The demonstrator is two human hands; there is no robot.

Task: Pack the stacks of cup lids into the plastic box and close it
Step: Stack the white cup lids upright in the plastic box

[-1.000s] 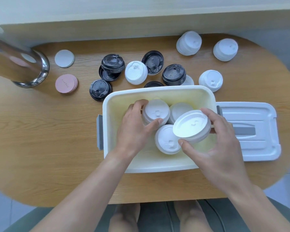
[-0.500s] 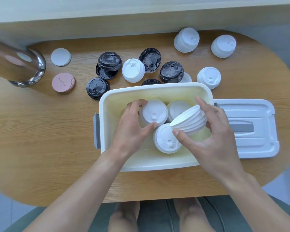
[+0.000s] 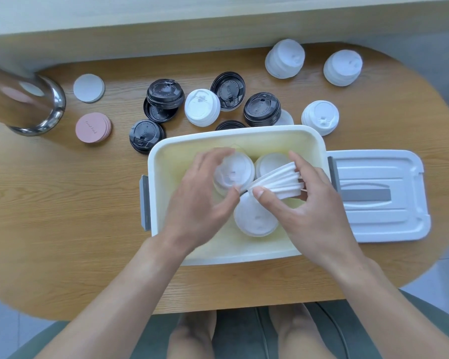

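Tilted steeper now, the white lid stack [image 3: 278, 183] sits on edge in the right hand [image 3: 306, 211]'s pinch, over the plastic box [image 3: 166, 161]'s right-side gap; left hand [image 3: 202, 200] cups a packed stack [image 3: 233, 172].

The oval wooden table [image 3: 62, 216] is laid with the plastic box [image 3: 233, 255], its lid [image 3: 379, 198], black and white lid stacks [image 3: 202, 107], coasters [image 3: 92, 127] and, seemingly, a steel vessel [image 3: 24, 104].

One plastic box [image 3: 166, 161], one box lid [image 3: 379, 224], four white lid stacks [image 3: 275, 183] inside, two hands [image 3: 200, 203].
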